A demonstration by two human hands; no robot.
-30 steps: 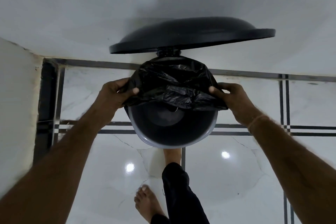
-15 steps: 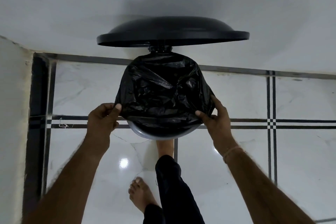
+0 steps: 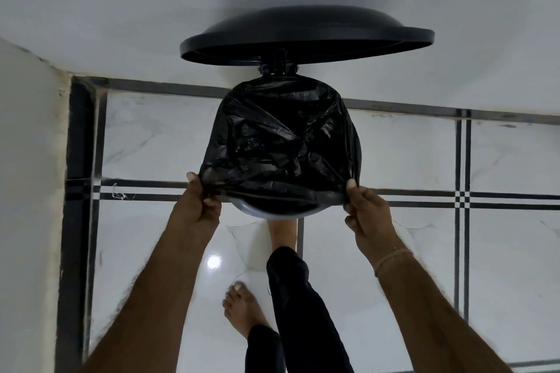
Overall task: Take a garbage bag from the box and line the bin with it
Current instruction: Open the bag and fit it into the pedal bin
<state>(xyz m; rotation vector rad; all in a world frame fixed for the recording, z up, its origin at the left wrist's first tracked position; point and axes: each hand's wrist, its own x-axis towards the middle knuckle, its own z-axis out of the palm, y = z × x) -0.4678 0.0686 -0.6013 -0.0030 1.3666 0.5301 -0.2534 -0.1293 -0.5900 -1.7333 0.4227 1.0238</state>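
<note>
Garbage bag (image 3: 281, 145): black, glossy, crinkled plastic, stretched across nearly the whole mouth of the bin. Bin (image 3: 272, 212): round, grey rim (only a near sliver shows), standing on the floor; black lid (image 3: 306, 36) raised upright behind.

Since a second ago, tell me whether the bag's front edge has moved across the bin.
Yes. The garbage bag edge has come toward the person: it now covers nearly the whole bin opening, leaving only the near rim showing, both hands pinching it.
</note>
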